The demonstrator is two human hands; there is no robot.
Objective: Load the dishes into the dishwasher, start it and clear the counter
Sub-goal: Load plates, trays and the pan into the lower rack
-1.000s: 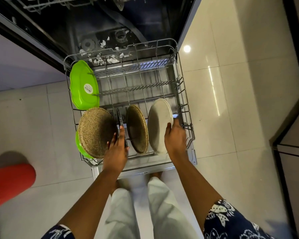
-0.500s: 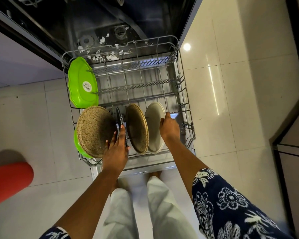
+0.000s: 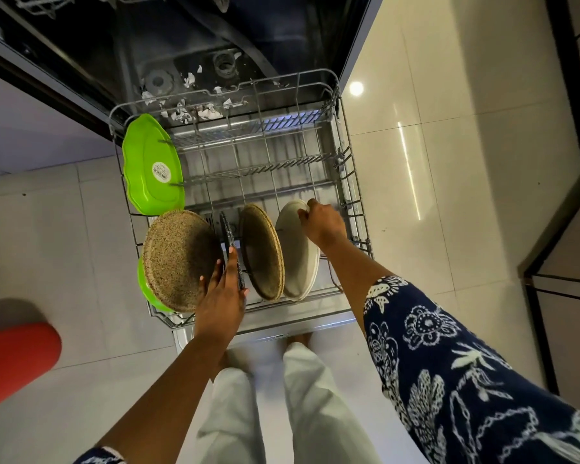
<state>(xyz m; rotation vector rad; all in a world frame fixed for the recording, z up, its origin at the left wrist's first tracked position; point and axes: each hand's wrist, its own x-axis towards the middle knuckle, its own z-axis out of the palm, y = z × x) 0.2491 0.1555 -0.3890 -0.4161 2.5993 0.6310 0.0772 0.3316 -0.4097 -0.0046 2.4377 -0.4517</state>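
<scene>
Loading's maybe halfway: right hand (image 3: 323,222) fingers pinch the rim of the round white ceramic plate (image 3: 297,259) slotted at 3 o'clock in the pulled-out wire dishwasher rack (image 3: 349,169), left hand (image 3: 221,299) fingers hold the thin dark plate (image 3: 230,236) toward 9, dishwasher not started, table out of view.

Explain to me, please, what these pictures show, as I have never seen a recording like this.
There is no robot here. A person wears one camera on the head, and it looks down at their own two hands. They stand at an open dishwasher whose lower rack is pulled out. Standing on edge in the rack are a green tray, a speckled plate, a thin dark plate, a brown plate and a white plate. Another green dish peeks out behind the speckled one. The left hand holds the dark plate by its edge, and the right hand grips the white plate's top rim. A red object shows at the left edge.
</scene>
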